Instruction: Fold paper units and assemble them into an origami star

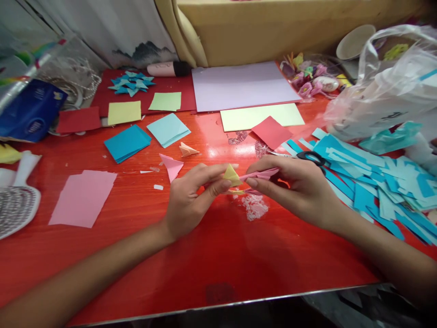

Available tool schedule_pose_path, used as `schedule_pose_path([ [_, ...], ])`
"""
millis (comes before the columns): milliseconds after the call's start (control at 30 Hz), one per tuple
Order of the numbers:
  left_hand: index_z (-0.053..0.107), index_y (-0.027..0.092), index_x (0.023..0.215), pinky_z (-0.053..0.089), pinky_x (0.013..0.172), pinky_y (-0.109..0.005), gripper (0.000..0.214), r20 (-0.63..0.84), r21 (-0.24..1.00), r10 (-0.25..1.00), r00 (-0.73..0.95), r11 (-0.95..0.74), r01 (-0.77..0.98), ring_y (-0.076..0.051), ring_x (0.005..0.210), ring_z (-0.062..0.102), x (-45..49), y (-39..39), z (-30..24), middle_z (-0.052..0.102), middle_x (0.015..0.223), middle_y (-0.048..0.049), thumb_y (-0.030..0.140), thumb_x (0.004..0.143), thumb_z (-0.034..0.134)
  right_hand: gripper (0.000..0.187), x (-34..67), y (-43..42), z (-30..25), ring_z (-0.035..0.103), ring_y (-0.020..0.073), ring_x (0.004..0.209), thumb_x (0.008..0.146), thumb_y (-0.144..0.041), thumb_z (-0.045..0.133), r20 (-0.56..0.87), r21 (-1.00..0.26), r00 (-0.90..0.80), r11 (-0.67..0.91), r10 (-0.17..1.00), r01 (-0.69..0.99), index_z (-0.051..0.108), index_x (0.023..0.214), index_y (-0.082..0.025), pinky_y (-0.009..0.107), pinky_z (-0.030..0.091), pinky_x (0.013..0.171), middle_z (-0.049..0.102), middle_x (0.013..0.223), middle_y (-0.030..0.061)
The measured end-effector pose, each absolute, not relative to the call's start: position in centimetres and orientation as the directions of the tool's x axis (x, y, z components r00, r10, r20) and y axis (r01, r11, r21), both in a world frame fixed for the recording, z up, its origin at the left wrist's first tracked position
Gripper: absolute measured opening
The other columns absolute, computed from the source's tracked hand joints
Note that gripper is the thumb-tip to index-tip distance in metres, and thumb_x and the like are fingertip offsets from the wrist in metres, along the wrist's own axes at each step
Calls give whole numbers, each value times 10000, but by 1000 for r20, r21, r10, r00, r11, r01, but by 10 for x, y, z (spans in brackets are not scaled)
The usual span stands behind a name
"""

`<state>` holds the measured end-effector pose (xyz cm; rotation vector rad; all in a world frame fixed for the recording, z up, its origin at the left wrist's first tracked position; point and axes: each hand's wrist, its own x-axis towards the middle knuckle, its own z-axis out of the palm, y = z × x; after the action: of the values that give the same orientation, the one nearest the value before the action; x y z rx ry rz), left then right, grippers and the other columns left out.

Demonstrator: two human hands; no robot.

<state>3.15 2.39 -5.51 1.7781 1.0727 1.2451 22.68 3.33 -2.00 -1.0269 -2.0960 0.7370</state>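
Both of my hands meet above the middle of the red table on a piece of folded paper. My left hand [193,196] pinches the yellow folded paper [232,175] between thumb and fingers. In my right hand [298,187] is the pink folded paper [261,174], held by thumb and forefinger. The yellow and pink parts touch; how they join is partly hidden by my fingers. Left of my left hand lie a pink folded triangle [171,166] and a small orange folded piece [189,150].
Pink sheets [83,197], blue squares [127,143] and light blue squares [168,130] lie to the left. Paper strips [372,182] and black-handled scissors [310,158] are at right, below a plastic bag [392,86]. A blue folded star [131,84] sits at the back; a hairbrush [20,205] lies far left.
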Motion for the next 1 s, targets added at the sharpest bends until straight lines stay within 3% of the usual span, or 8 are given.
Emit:
schedule_pose_path([
  [67,627,248,1008,544,616,-212,192,336,918,920,200,-368,149,-101,643,642,32,22,-56,663,786,16,224,817,620,108,227,32,-18,495,64,551,845,-228,585,326,-717,-462,534,825,448,624,835,-127,186,370,486,609,670,-1],
  [167,609,214,936,575,629,-209,123,286,949,931,225,-308,70,-108,656,663,33,19,-55,644,786,12,215,814,619,101,227,31,-15,466,57,531,846,-212,579,312,-696,-479,541,820,472,622,817,-125,188,349,479,598,660,-5],
  [367,607,181,882,578,623,-222,113,141,981,957,253,-169,92,-137,698,676,35,20,-49,679,796,-13,272,815,614,163,226,32,-14,490,78,565,873,-266,544,231,-726,-495,487,838,485,629,816,-139,200,363,501,613,677,9],
  [500,620,183,896,541,648,-206,142,36,993,974,223,-59,97,-138,726,680,35,26,-49,716,807,-12,303,820,611,244,228,39,-17,482,89,569,884,-361,510,93,-795,-446,336,890,505,652,857,-165,218,349,495,597,685,9],
  [633,631,186,913,519,609,-201,161,-65,998,963,262,61,26,-114,630,659,35,30,-51,717,782,-1,314,818,613,296,228,47,-28,387,67,481,857,-393,537,-71,-904,-409,115,910,412,616,708,-149,222,284,435,495,562,-19],
  [767,649,184,900,487,585,-175,165,-130,991,951,281,122,44,-98,624,631,35,33,-53,701,745,9,317,806,624,296,224,47,-41,335,54,462,842,-373,555,-77,-932,-361,62,929,357,591,667,-137,216,267,431,414,520,-44],
  [1000,641,190,977,437,572,-179,238,-162,980,946,281,121,157,-89,612,574,36,34,-54,654,679,26,352,804,616,293,219,43,-49,348,57,503,824,-375,577,-46,-912,-283,76,958,404,633,700,-115,212,262,448,478,566,-25],
])
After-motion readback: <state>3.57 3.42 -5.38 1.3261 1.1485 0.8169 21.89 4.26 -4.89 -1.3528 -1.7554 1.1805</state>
